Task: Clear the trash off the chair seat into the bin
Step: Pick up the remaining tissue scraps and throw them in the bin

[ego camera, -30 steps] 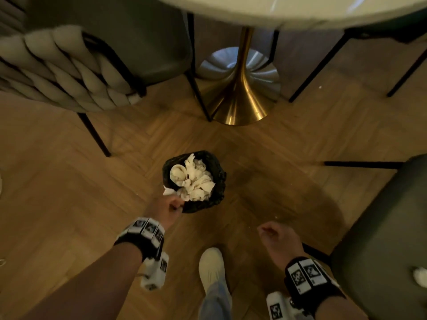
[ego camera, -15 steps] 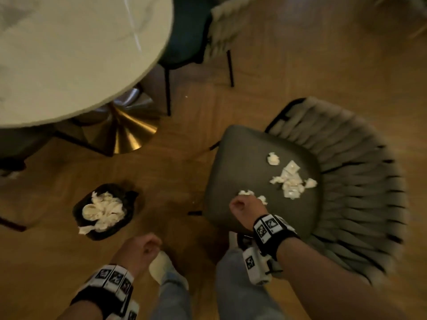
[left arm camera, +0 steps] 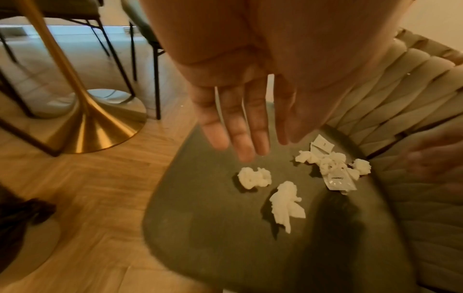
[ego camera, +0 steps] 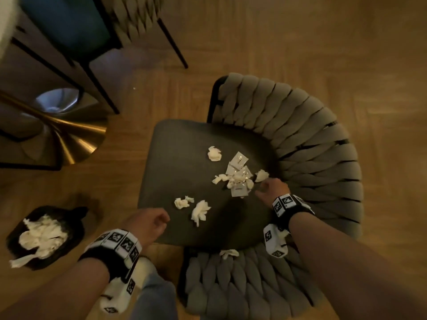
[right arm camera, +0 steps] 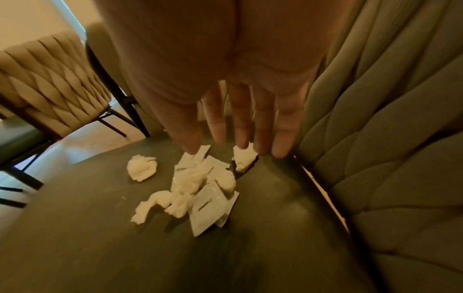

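Crumpled tissues and packets (ego camera: 238, 179) are lying scattered on the dark chair seat (ego camera: 180, 162). Right hand (ego camera: 272, 189), fingers straight and empty, is being held just beside the pile. Left hand (ego camera: 147, 224), relaxed, empty, is being held over the seat's front edge. Bin (ego camera: 69, 227) is sitting on the floor, well apart.

Left hand (ego camera: 147, 224) and right hand (ego camera: 272, 189) reach forward, fingers extended, empty.

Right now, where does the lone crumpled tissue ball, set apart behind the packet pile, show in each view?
Head: tissue ball upper middle of the seat, left of the top packet.
Left wrist: not visible, likely hidden behind the fingers.
Right wrist: left of the pile.
Shared landmark: that packet.
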`<state>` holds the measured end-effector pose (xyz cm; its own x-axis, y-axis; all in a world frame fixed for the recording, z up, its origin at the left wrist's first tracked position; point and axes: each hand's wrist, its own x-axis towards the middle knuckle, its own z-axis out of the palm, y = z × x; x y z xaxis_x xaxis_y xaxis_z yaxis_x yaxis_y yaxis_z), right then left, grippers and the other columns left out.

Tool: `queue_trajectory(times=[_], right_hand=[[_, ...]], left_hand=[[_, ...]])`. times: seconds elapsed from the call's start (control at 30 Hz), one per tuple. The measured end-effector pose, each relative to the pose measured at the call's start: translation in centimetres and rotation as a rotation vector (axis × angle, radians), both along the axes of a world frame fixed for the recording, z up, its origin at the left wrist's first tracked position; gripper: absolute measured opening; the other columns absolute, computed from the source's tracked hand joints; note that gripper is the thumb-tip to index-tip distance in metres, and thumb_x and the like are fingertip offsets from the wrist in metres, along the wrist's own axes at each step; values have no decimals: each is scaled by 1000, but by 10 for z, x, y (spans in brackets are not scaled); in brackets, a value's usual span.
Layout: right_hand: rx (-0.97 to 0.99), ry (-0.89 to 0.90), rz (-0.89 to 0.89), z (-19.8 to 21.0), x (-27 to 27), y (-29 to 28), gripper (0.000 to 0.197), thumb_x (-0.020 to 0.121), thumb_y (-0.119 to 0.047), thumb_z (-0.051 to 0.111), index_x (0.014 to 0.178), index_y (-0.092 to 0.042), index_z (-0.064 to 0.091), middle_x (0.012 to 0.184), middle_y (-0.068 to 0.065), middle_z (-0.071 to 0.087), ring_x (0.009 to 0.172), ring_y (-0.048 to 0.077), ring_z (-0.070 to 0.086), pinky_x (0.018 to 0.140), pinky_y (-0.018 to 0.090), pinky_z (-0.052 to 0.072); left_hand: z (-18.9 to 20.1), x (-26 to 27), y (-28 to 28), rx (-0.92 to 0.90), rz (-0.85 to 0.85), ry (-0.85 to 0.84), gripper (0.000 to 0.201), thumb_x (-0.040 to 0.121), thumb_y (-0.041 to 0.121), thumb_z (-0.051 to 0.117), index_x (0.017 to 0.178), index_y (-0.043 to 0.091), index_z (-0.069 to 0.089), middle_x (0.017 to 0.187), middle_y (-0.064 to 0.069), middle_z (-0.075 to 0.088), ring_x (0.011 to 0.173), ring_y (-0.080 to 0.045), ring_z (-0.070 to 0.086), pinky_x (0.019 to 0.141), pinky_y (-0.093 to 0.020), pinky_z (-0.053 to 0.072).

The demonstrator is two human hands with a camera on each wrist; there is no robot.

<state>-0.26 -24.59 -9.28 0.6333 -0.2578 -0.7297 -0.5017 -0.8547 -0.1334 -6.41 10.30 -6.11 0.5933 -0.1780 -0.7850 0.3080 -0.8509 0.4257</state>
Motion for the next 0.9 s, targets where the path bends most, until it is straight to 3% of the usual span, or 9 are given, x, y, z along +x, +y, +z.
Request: queue_trajectory(times=[0.07, 0.17, 0.23, 0.3, 0.4, 0.5, 0.6, 0.7, 0.9], right_hand=[[0, 0, -38, -27, 14, -5, 69, 70, -43, 76, 129, -18, 49, 134, 13, 49, 123, 32, 49, 101, 38, 43], [-1, 56, -20, -68, 26, -4, 120, 53, -53, 83, 146, -32, 11, 157, 10, 7, 143, 38, 13, 112, 57, 27], [-6, 90, 20, -90, 28, 1, 136, 49, -54, 85, 145, -39, -9, 158, 5, -16, 145, 39, -6, 112, 64, 18], [-25, 112, 82, -107, 27, 7, 139, 48, -56, 85, 141, -44, -18, 156, 4, -25, 144, 41, -11, 109, 68, 17], [-74, 84, 161, -123, 22, 13, 124, 52, -58, 79, 141, -45, -6, 155, 8, -13, 140, 44, 0, 107, 65, 25], [-66, 3, 195, -124, 16, 18, 100, 59, -46, 81, 137, -39, 18, 148, 10, 10, 133, 40, 18, 100, 56, 41], [3, -21, 186, -125, 10, 19, 83, 68, -34, 81, 134, -37, 30, 143, 8, 18, 131, 35, 23, 97, 47, 44], [50, -63, 171, -126, 7, 20, 72, 74, -34, 76, 134, -34, 36, 139, 8, 27, 128, 32, 29, 99, 43, 42], [122, -95, 166, -128, 7, 20, 60, 78, -22, 71, 130, -32, 42, 129, 8, 35, 121, 30, 37, 98, 39, 42]], left_hand=[[-15, 18, -21, -14, -7, -38, 18, 84, 20, 62, 84, 38, 60, 89, 8, 67, 83, -6, 62, 81, -29, 53], [-40, 37, -43, -27, 11, -79, 12, 84, 16, 63, 93, 23, 67, 91, 1, 69, 84, -14, 64, 80, -28, 52], [-54, 42, -50, -24, 17, -77, 12, 84, 17, 64, 92, 25, 67, 91, 2, 69, 82, -15, 65, 78, -29, 52], [-66, 42, -51, -15, 2, -53, 14, 83, 19, 64, 86, 33, 64, 89, 6, 67, 80, -13, 64, 78, -31, 54], [-80, 42, -48, -3, 0, -47, 27, 82, 20, 65, 78, 44, 56, 86, 9, 64, 77, -11, 63, 79, -36, 55], [-85, 42, -50, 64, -72, -109, 22, 79, 24, 69, 96, 35, 60, 100, 5, 58, 89, -15, 60, 85, -38, 52], [-93, 33, -57, 203, -105, -139, 71, 67, 42, 77, 127, 35, 41, 130, -1, 38, 119, -24, 46, 96, -41, 47], [-104, 17, -70, 285, -196, -17, 103, 57, 57, 77, 136, 53, 11, 150, -3, 6, 133, -32, 28, 103, -48, 42], [-141, 10, -111, 329, -305, 25, 83, 74, 57, 64, 134, 55, 6, 152, -2, -10, 136, -41, 11, 98, -52, 43]])
